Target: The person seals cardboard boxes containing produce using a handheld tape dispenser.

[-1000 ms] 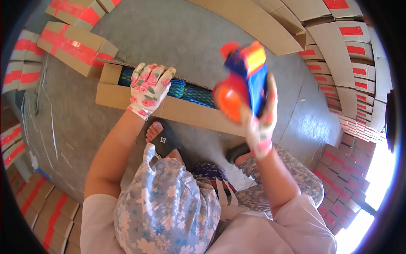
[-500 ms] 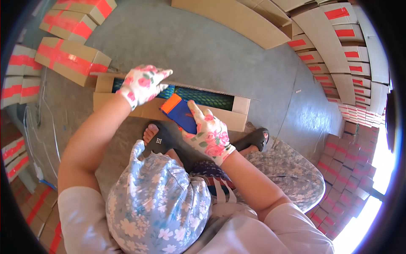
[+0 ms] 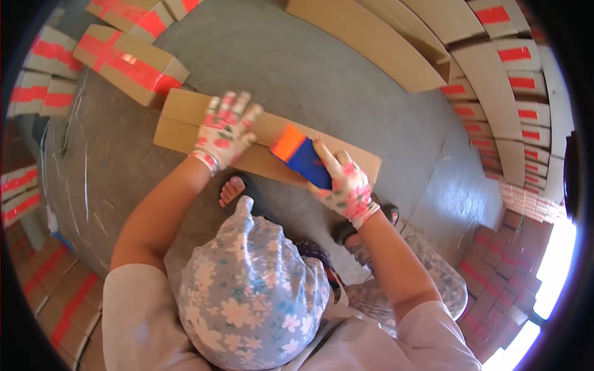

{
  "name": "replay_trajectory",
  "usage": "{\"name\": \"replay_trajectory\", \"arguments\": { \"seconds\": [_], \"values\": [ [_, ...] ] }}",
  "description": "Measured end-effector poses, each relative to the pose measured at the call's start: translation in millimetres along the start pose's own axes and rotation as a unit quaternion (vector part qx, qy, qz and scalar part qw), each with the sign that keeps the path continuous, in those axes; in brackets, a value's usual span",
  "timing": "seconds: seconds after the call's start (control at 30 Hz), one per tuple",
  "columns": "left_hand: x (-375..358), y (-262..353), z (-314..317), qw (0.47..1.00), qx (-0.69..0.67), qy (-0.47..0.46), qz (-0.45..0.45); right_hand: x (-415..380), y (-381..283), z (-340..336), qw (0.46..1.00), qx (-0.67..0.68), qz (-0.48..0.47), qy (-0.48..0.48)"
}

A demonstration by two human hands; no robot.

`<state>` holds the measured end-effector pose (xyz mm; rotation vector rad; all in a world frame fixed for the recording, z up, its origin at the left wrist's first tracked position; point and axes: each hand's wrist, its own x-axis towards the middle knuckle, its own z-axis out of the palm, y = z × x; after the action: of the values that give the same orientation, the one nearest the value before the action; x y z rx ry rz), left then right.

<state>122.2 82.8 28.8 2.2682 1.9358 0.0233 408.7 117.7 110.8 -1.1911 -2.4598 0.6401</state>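
Note:
A long cardboard box (image 3: pixel 177 119) lies on the floor in front of my feet, its top flaps folded over so that its contents are hidden. My left hand (image 3: pixel 224 133), in a white glove with a pink flower print, rests on the left part of the flaps with its fingers spread. In my right hand (image 3: pixel 346 188), gloved the same way, is a blue tape dispenser (image 3: pixel 309 164) with an orange end. It is held over the right part of the box top, orange end toward the left.
Taped cardboard boxes (image 3: pixel 127 65) sit at the upper left, one close to the long box's left end. An open long carton (image 3: pixel 371 43) lies at the top. Stacked boxes with red tape (image 3: pixel 520 80) line the right side. White strips (image 3: pixel 85 179) lie on the floor at left.
The long box's flaps have been folded down over the blue-green netted contents. My left hand has flattened onto the top; the right hand still holds the tape dispenser. The camera view has shifted.

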Motion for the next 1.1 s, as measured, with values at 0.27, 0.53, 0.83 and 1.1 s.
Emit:
{"name": "replay_trajectory", "arguments": {
  "seconds": [0.27, 0.53, 0.83, 1.1],
  "values": [
    [-46.9, -104.2, 10.4, 0.911, -0.195, 0.124, -0.342, 10.0, 2.5, -1.6, 0.996, -0.038, -0.083, -0.009],
    [-16.1, -49.5, -5.0, 0.887, -0.351, 0.07, -0.29, 79.6, -36.6, 30.3, 0.98, 0.056, -0.191, -0.026],
    [-36.5, -26.7, -16.5, 0.831, -0.393, 0.24, -0.314, 77.1, -10.0, 61.4, 0.971, 0.071, -0.223, -0.042],
    [-26.5, 1.3, -33.3, 0.47, -0.801, 0.029, -0.369, 75.9, -21.4, 58.1, 0.976, 0.048, -0.208, -0.047]
  ]
}}
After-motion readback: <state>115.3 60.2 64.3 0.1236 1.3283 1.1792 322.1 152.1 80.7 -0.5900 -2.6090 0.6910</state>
